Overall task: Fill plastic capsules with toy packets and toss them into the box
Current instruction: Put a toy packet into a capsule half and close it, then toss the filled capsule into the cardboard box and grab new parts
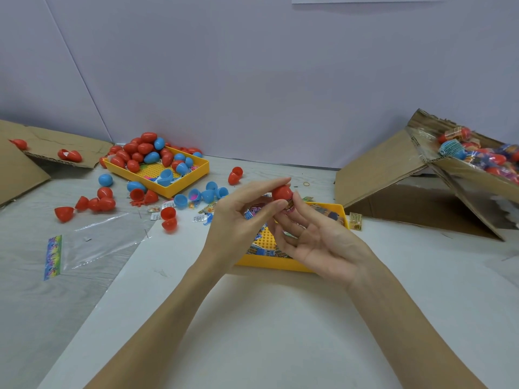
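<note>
Capsule [282, 192], red, sits above the near tray [269, 262], pinched from both sides: the left hand [241, 214] holds its top between thumb and forefinger, and the right hand [317, 240] grips the lower part, where a printed packet [289, 204] shows, with its other fingers spread loosely. Near tray lies under the hands at the middle of the desk [252, 318], holding more packets. Far tray [168, 189] to the left is heaped with red and blue capsules, and loose halves lie scattered between it and the near tray. Box [393, 169] stands at the right edge, tilted, with filled capsules inside. Flat cardboard [16, 164] lines the left edge. White desk surface spreads in front of the arms.
</note>
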The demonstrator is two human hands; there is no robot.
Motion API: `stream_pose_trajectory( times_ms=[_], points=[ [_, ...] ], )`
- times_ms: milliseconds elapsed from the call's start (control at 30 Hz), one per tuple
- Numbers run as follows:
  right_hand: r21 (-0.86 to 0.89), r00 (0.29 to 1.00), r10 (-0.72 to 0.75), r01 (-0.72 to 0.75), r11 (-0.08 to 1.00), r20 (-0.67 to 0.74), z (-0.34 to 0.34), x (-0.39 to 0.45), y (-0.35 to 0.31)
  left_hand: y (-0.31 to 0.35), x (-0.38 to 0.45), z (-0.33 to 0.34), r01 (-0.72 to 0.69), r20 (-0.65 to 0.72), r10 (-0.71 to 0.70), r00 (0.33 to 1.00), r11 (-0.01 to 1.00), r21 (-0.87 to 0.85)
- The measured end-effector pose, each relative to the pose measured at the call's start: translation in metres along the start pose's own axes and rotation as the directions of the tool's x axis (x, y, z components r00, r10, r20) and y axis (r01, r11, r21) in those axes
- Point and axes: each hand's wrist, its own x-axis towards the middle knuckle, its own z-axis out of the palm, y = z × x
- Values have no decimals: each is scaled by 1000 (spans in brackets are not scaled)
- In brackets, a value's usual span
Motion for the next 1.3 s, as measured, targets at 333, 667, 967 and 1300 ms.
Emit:
stream_pose_trajectory(
  times_ms=[333, 667, 967, 1300],
  points=[
    [58, 1000, -9, 8, 998, 1, 1, 1, 5, -7, 1, 0, -38, -5, 38, 999, 999, -19],
    [-385, 969, -226, 172, 907, -98, 0, -1, 4, -6, -1, -4, 69, 72, -67, 995, 997, -19],
    [-407, 977, -209, 170, 897, -51, -1, -2, -4, -5, 3, -12, 96, 35, -96, 995, 995, -6],
    [-159, 808, -582, 565, 810, -90, -13, -23, -108, -9, 6, -21, 279, -263, -267, 927, 960, 8]
  ],
)
